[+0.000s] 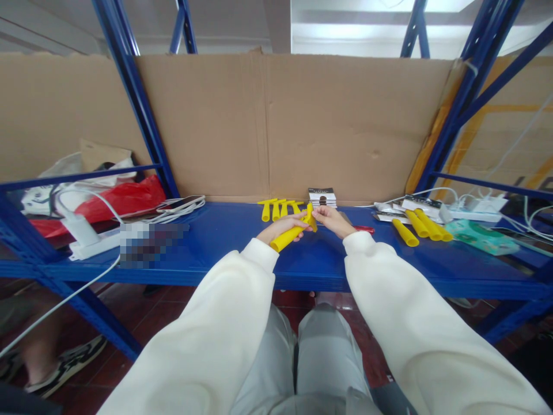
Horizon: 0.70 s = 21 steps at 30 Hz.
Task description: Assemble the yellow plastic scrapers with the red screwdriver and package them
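My left hand (281, 227) is wrapped round a yellow tapered plastic tube (287, 238), its wider open end tilted down toward me. At the tube's far end sits a yellow crosspiece (310, 217), and the fingers of my right hand (332, 221) pinch it. How the two parts join is hidden by my fingers. Just behind my hands, several yellow T-shaped pieces (276, 211) lie in a row on the blue shelf (228, 236). A red-handled object (364, 229) lies beside my right wrist, partly covered.
Several loose yellow tubes (406, 233) lie at the right, near a green packet (481, 236) and a power strip (484, 208) with cables. Small black-and-white packs (322, 197) are stacked against the cardboard (345, 127). A red bag (125, 199) and another power strip (97, 242) are at the left.
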Each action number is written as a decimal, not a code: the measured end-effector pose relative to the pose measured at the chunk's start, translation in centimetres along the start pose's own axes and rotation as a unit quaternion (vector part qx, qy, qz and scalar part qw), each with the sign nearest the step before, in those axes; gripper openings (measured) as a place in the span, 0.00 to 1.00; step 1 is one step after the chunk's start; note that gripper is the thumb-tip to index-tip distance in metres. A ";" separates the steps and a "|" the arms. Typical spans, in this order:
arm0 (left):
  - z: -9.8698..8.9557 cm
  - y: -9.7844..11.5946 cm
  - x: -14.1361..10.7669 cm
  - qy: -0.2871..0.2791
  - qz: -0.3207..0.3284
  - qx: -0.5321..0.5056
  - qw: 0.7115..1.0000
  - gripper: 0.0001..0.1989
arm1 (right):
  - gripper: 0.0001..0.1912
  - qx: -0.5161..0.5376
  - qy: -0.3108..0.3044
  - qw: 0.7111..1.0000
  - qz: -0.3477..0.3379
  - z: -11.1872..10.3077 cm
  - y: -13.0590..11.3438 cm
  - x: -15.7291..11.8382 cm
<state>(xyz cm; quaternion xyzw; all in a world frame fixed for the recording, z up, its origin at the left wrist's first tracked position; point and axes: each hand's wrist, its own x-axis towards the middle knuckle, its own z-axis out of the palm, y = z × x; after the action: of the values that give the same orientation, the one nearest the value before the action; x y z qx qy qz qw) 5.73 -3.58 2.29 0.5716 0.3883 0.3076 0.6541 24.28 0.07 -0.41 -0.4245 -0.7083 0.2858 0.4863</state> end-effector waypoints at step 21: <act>-0.8 -0.4 0.7 -0.043 0.009 -0.020 0.999 0.39 | 0.21 0.018 0.061 0.997 -0.033 0.1 1.8 0.8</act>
<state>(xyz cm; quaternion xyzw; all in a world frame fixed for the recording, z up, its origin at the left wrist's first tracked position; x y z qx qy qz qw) 5.39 -2.61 1.77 0.5742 0.3484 0.2962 0.6791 24.59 1.61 -1.57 -0.4090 -0.6856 0.2558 0.5452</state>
